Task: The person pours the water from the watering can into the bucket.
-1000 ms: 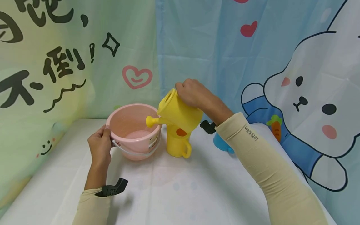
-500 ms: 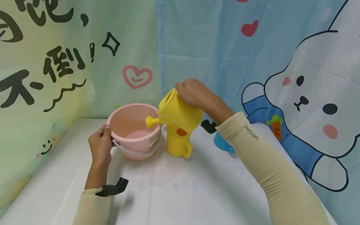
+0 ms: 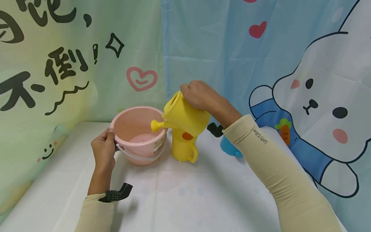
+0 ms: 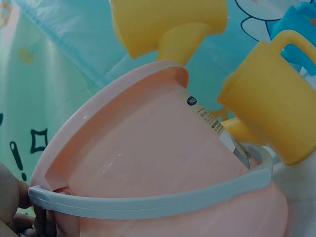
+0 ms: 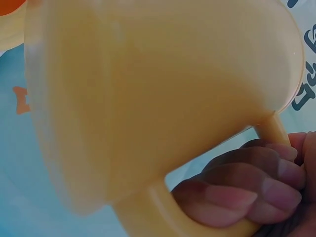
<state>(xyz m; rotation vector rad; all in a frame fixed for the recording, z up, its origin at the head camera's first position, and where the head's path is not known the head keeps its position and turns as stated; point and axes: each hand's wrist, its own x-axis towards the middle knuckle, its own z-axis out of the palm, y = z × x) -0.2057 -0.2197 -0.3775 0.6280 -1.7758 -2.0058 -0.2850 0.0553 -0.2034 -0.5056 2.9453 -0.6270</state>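
My right hand (image 3: 200, 95) grips the handle of a yellow watering can (image 3: 186, 116), its fingers curled round it in the right wrist view. The can is tilted left, and its spout reaches over the right rim of a pink bucket (image 3: 136, 151). My left hand (image 3: 105, 146) holds the bucket's left rim, thumb over the edge, near where the grey handle (image 4: 148, 207) joins. A second yellow watering can (image 3: 181, 149) with an orange spot stands on the table, partly behind the tilted one. I cannot make out any water coming from the spout.
A blue toy item (image 3: 229, 148) stands to the right, partly covered by my right forearm. White cloth covers the table (image 3: 185, 199). Behind hangs a printed curtain (image 3: 197, 45) with a rabbit and hearts.
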